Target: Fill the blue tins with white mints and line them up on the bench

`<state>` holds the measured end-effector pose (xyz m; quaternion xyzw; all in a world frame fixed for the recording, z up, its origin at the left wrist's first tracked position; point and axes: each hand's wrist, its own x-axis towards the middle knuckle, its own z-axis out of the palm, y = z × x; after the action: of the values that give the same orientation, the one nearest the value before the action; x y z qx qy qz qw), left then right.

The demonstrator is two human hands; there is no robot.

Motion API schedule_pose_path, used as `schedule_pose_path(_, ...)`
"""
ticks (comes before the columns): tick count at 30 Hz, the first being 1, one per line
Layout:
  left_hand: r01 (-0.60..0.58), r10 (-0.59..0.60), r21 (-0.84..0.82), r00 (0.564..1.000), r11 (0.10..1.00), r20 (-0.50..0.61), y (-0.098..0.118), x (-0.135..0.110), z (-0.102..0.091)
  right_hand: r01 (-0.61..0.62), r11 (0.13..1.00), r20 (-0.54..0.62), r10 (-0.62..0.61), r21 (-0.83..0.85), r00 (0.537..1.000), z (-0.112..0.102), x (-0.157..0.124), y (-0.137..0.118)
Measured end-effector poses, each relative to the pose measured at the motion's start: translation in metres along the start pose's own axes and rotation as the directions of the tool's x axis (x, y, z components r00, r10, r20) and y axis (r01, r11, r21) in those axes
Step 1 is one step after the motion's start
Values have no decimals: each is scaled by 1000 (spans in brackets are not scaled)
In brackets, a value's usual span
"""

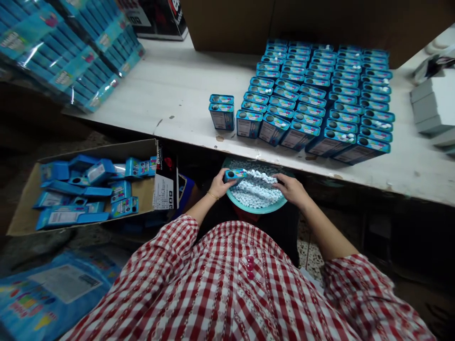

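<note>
My left hand [219, 184] grips a small blue box [234, 174] with a round dark opening in its top, over the left rim of a turquoise basin [245, 207]. White pellets [258, 195] fill the basin. A raised row of the same pellets stretches from the box towards my right hand [290, 188]. The fingers of that hand are bent closed at the row's right end, over the basin's right side. Whether they pinch pellets or something beneath them cannot be made out.
Rows of upright blue boxes [313, 102] stand on the white table [170, 94], with two more [222, 113] apart at their left. An open carton [145, 189] of jumbled blue boxes is at lower left. Wrapped blue packs [67, 52] lie at upper left; white boxes [433, 104] are far right.
</note>
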<state>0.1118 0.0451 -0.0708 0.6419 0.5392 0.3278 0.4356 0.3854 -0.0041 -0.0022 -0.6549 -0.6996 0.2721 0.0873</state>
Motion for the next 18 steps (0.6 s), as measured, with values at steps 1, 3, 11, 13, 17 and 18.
schedule_pose_path(1, 1, -2, 20, 1000, 1000, 9, 1, 2, 4, 25, 1000, 9, -25, -16, 1000, -8, 0, -5)
schedule_pose_path(3, -4, 1, 64, 999, 998, 37, 5, 5, 12, 70, 995, 45, -67, -68, 997, -22, 3, -19)
schedule_pose_path(11, -130, 110, 178, 987, 975, 118, 13, 13, 25, 142, 867, 168, -69, -477, 983, -50, 9, -73)
schedule_pose_path(13, -158, 135, 200, 983, 967, 126, 11, 13, 25, 153, 833, 182, -64, -532, 981, -51, 10, -82)
schedule_pose_path(17, -189, 167, 194, 978, 963, 122, 9, 14, 26, 169, 786, 182, -73, -594, 981, -51, 11, -97)
schedule_pose_path(18, -190, 170, 185, 978, 964, 118, 9, 14, 26, 173, 782, 180, -79, -598, 981, -51, 10, -99)
